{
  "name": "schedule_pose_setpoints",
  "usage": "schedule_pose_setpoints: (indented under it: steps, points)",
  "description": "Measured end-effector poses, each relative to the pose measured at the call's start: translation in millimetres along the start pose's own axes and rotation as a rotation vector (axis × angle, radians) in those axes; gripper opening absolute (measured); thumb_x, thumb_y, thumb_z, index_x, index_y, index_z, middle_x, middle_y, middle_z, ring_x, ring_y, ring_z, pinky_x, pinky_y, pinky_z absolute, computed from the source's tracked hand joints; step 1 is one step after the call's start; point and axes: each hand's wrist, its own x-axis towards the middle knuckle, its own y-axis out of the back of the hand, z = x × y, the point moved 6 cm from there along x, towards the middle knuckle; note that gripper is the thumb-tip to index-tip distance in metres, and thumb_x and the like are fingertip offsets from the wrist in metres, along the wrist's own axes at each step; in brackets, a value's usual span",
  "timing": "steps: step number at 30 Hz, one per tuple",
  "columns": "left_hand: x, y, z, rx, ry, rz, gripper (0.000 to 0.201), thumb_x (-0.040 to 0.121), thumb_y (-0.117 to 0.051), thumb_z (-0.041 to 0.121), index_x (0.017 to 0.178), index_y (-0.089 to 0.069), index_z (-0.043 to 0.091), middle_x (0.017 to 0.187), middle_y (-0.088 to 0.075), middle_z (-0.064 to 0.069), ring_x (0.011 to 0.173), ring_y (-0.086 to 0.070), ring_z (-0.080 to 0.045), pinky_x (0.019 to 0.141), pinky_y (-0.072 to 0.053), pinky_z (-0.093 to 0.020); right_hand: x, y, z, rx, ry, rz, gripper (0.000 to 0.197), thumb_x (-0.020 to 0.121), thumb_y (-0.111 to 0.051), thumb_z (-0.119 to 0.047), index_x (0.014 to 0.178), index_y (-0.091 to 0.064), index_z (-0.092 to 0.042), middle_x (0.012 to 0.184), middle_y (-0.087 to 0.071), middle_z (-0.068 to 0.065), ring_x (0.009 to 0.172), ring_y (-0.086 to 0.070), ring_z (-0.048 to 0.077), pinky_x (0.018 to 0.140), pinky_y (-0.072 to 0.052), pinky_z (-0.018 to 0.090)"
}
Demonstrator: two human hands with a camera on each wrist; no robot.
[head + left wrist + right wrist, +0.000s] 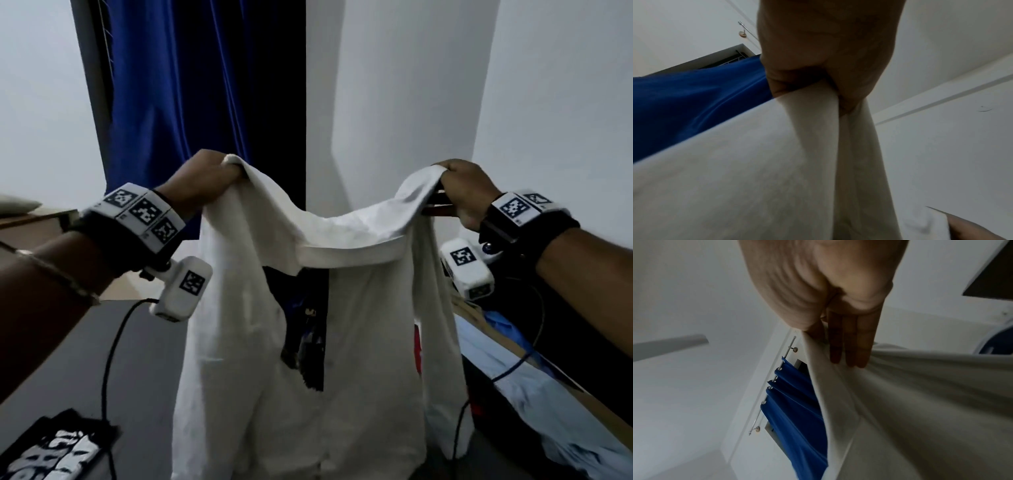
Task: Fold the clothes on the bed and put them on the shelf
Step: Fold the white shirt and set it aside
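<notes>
Both hands are closed on a white shirt (342, 342), which is held up in the middle of the head view. By the left hand (205, 180) one top corner is gripped at left of centre; in the left wrist view the cloth (807, 146) is seen bunched between curled fingers (789, 81) and the palm. By the right hand (469, 192) the other corner is pinched at right of centre; in the right wrist view the fingers (851, 340) lie nearly straight along the cloth (920, 402), with the thumb pressed on its other side. The shirt's upper edge sags between the hands and its body hangs down to the bottom of the frame.

Black-and-white square markers are worn on both wrist bands; no readable words are carried. White block lettering is seen on a black garment (58, 448) at lower left, but it cannot be read.

A blue curtain (205, 85) hangs at upper centre, and pale blue cloth (548, 394) lies at lower right.
</notes>
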Motion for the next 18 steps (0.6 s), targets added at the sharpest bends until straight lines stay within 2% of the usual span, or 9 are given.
schedule_pose_setpoints:
  steps: [3, 4, 6, 9, 10, 12, 14, 16, 18]
  points:
    - [-11.1, -12.9, 3.2, -0.116, 0.073, -0.002, 0.034, 0.096, -0.046, 0.034, 0.099, -0.065, 0.008, 0.103, -0.067, -0.009, 0.093, -0.063, -0.024, 0.086, -0.054, -0.039, -10.6, -26.3, -2.8, 0.131, -0.026, -0.117, 0.020, 0.091, -0.049, -0.009, 0.086, -0.067, -0.017, 0.078, -0.070, 0.003, 0.071, -0.067, 0.026, 0.064, -0.057, 0.035]
    - [-17.4, -23.2, 9.6, -0.144, 0.071, -0.041, 0.035, 0.097, -0.044, 0.036, 0.099, -0.063, 0.006, 0.103, -0.065, -0.010, 0.090, -0.062, -0.022, 0.081, -0.052, -0.035, -15.9, -38.6, -5.1, 0.166, -0.025, -0.163, 0.021, 0.091, -0.049, -0.011, 0.085, -0.067, -0.017, 0.075, -0.070, 0.001, 0.070, -0.066, 0.025, 0.065, -0.056, 0.034]
    - [-31.1, -56.3, 31.2, -0.161, 0.007, -0.227, 0.041, 0.091, -0.050, 0.042, 0.097, -0.063, 0.003, 0.100, -0.063, -0.012, 0.085, -0.060, -0.021, 0.074, -0.051, -0.034, -27.9, -65.6, -10.2, 0.191, -0.008, -0.268, 0.019, 0.094, -0.048, -0.016, 0.096, -0.066, -0.015, 0.077, -0.070, 0.001, 0.074, -0.065, 0.024, 0.065, -0.054, 0.031]
    - [-49.3, -99.2, 58.3, -0.074, -0.144, -0.461, 0.057, 0.067, -0.055, 0.054, 0.099, -0.067, 0.008, 0.112, -0.064, -0.007, 0.102, -0.061, -0.021, 0.092, -0.054, -0.045, -46.9, -106.7, -22.1, 0.155, 0.073, -0.478, 0.029, 0.095, -0.042, -0.011, 0.112, -0.063, -0.002, 0.096, -0.067, 0.013, 0.086, -0.063, 0.025, 0.077, -0.052, 0.034]
    - [-51.8, -107.8, 62.6, -0.021, -0.182, -0.498, 0.056, 0.064, -0.056, 0.056, 0.096, -0.069, 0.011, 0.111, -0.066, -0.006, 0.103, -0.063, -0.020, 0.095, -0.053, -0.047, -52.6, -114.6, -26.4, 0.141, 0.103, -0.519, 0.031, 0.095, -0.039, -0.008, 0.112, -0.063, 0.000, 0.097, -0.067, 0.014, 0.086, -0.064, 0.023, 0.078, -0.052, 0.032]
    - [-55.3, -120.6, 65.6, 0.047, -0.239, -0.563, 0.046, 0.074, -0.062, 0.051, 0.099, -0.074, 0.014, 0.105, -0.071, -0.006, 0.102, -0.066, -0.018, 0.094, -0.054, -0.044, -58.2, -118.6, -31.7, 0.105, 0.146, -0.534, 0.033, 0.097, -0.033, -0.006, 0.107, -0.064, -0.006, 0.093, -0.067, 0.009, 0.084, -0.063, 0.018, 0.075, -0.053, 0.028]
    - [-55.7, -129.5, 61.1, 0.042, -0.264, -0.577, 0.027, 0.089, -0.064, 0.036, 0.106, -0.074, 0.018, 0.106, -0.072, -0.003, 0.103, -0.066, -0.014, 0.094, -0.054, -0.038, -59.2, -116.5, -30.5, 0.066, 0.158, -0.552, 0.035, 0.098, -0.032, -0.007, 0.107, -0.066, -0.012, 0.091, -0.069, 0.005, 0.083, -0.064, 0.016, 0.075, -0.053, 0.029]
    - [-53.2, -132.9, 50.4, 0.078, -0.268, -0.496, 0.025, 0.091, -0.063, 0.034, 0.107, -0.074, 0.019, 0.105, -0.071, -0.003, 0.101, -0.065, -0.017, 0.092, -0.054, -0.038, -58.3, -110.1, -23.1, 0.014, 0.146, -0.530, 0.029, 0.098, -0.040, -0.010, 0.110, -0.066, -0.015, 0.093, -0.071, 0.002, 0.082, -0.066, 0.016, 0.075, -0.053, 0.031]
    - [-46.1, -128.8, 34.4, 0.215, -0.234, -0.324, 0.031, 0.090, -0.061, 0.041, 0.103, -0.073, 0.015, 0.100, -0.070, -0.008, 0.095, -0.065, -0.023, 0.084, -0.055, -0.038, -54.4, -95.9, -13.0, -0.103, 0.215, -0.354, 0.018, 0.094, -0.050, -0.015, 0.105, -0.064, -0.019, 0.090, -0.073, -0.001, 0.076, -0.068, 0.014, 0.072, -0.052, 0.031]
